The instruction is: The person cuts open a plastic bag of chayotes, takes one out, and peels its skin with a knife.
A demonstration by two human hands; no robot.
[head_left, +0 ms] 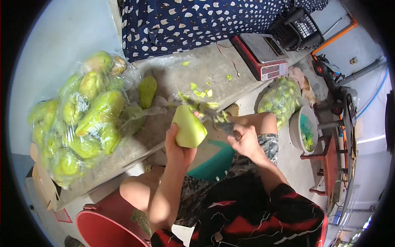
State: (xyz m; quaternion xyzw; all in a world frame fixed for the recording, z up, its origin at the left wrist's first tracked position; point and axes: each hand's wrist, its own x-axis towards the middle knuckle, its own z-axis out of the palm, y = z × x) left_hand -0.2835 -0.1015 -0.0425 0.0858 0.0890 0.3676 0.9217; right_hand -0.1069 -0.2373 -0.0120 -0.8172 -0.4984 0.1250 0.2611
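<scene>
A partly peeled green papaya [190, 128] is held in my left hand [180, 144], its pale flesh showing. My right hand [245, 140] is closed around the handle of a blade [221, 122], which is blurred and lies just right of the papaya. Green peel pieces [200, 91] are scattered on the concrete ledge [164, 66] beyond my hands. One unpeeled papaya [147, 92] rests on the ledge beside a large clear plastic bag [86, 111] full of papayas.
A red scale [263, 55] and a black crate [298, 29] stand at the back right. A filled plastic bag [282, 99], a white basin [294, 127] and a wooden stool [327, 162] are on the right. Lower left is a red tub [92, 226]; teal material [212, 162] lies between my legs.
</scene>
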